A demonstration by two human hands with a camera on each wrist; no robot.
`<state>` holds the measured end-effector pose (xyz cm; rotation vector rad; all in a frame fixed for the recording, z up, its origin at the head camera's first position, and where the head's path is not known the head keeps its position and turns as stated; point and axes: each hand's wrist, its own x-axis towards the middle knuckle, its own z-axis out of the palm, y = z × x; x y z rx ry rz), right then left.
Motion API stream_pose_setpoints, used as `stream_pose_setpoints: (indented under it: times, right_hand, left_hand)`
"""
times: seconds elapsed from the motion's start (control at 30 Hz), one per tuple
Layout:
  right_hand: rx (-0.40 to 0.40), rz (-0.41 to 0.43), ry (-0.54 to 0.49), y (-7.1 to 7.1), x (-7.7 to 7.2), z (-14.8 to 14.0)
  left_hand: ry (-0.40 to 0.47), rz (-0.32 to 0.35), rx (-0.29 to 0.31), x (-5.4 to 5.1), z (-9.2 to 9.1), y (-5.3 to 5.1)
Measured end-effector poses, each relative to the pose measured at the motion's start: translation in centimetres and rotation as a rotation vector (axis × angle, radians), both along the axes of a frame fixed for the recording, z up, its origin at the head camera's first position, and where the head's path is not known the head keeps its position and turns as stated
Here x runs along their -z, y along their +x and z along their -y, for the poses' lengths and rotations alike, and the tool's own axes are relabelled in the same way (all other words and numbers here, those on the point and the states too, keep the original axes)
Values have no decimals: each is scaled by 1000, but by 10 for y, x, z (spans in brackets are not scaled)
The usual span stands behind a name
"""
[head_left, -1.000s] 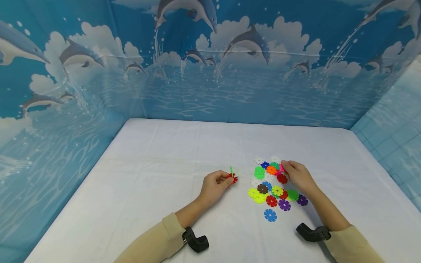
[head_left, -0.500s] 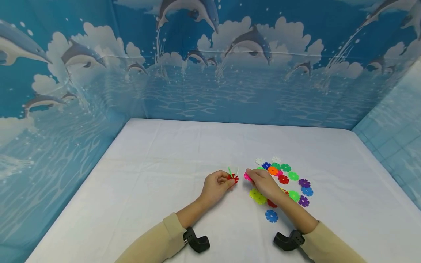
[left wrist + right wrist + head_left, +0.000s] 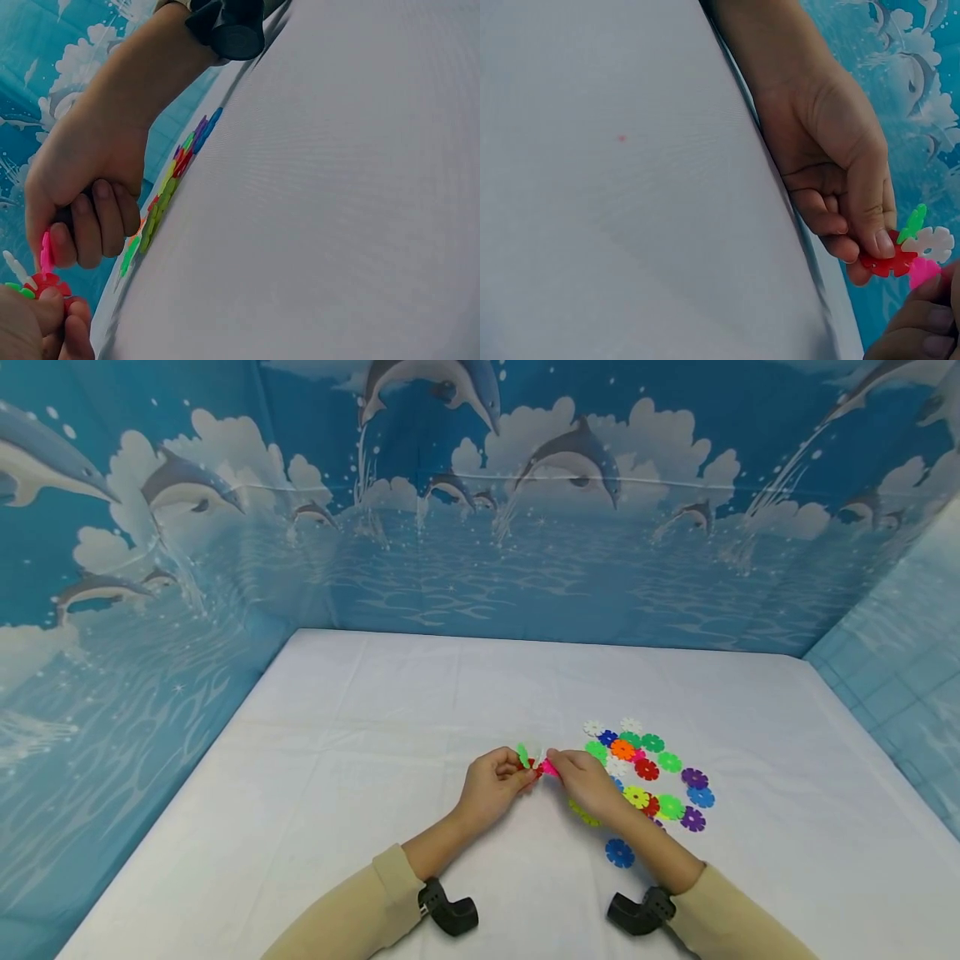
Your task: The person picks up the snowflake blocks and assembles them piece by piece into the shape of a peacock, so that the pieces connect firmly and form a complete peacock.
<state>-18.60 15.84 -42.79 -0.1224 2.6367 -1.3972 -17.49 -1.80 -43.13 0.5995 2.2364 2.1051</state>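
My left hand [image 3: 487,789] pinches a red snowflake disc [image 3: 889,259] between thumb and fingers. A green disc [image 3: 913,223] and a white disc [image 3: 933,244] stand up from its edge. Opposite, my right hand [image 3: 592,785] pinches a pink disc [image 3: 47,253] and brings it against the red disc's rim; whether the slots are engaged I cannot tell. Both hands are just above the table. Part of the pink disc is hidden by the right fingers in the head view.
Several loose discs lie to the right on the white table [image 3: 360,777], among them an orange disc [image 3: 622,749], a purple disc [image 3: 693,819] and a blue disc [image 3: 619,853]. My right forearm passes over part of this group. A dolphin-print curtain [image 3: 450,577] surrounds the table.
My right hand has carried the pink disc left from the loose discs to the red one. My left hand stays in place, its joined discs slightly turned.
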Motion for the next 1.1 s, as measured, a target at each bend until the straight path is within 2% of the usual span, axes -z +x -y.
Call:
stream_pose_setpoints:
  times: [0.27, 0.5, 0.53, 0.63, 0.73, 0.77, 0.9, 1.1]
  right_hand:
    - [-43, -13, 14, 0, -2, -1]
    - [-43, -48, 66, 2, -4, 1]
    - [-43, -57, 74, 3, -5, 1]
    - [-60, -72, 92, 4, -5, 2]
    - [-60, -69, 93, 5, -5, 4]
    - [-57, -66, 95, 6, -4, 4]
    - [-41, -67, 103, 6, -2, 8]
    - [-45, -130, 134, 6, 1, 13]
  left_hand:
    - [-13, -3, -2, -2, 0, 0]
    - [-13, -16, -8, -3, 0, 1]
    - [-19, -18, -13, 1, -1, -2]
    - [-32, -11, -6, 2, -2, -2]
    - [-43, -6, 0, 1, -2, -1]
    - [-46, -7, 7, -4, -2, 2]
    - [-75, -30, -7, -5, -2, 3]
    - [-101, -69, -17, -4, -1, 4]
